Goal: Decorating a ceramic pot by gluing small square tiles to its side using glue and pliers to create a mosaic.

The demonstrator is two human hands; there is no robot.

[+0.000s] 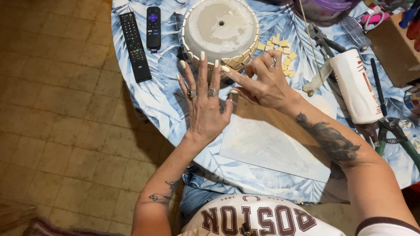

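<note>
The upturned round pot stands on the table just beyond your fingertips, with its tiled rim toward you. Your left hand lies flat with fingers spread and its tips at this rim; your right hand is equally near, index finger stretched toward the rim, the others curled. The loose tiles lie just right of the pot, beyond your right hand

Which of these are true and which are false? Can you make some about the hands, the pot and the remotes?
1. Both hands, left hand and right hand, are at the upturned pot. True.
2. Three remotes lie beside the pot. False: two, both black.
3. Small cream tiles lie loose right of the pot. True.
4. The green-handled pliers are in the right hand. False: they lie on the table.
5. The white tube stands upright. False: it lies on its side.
</note>
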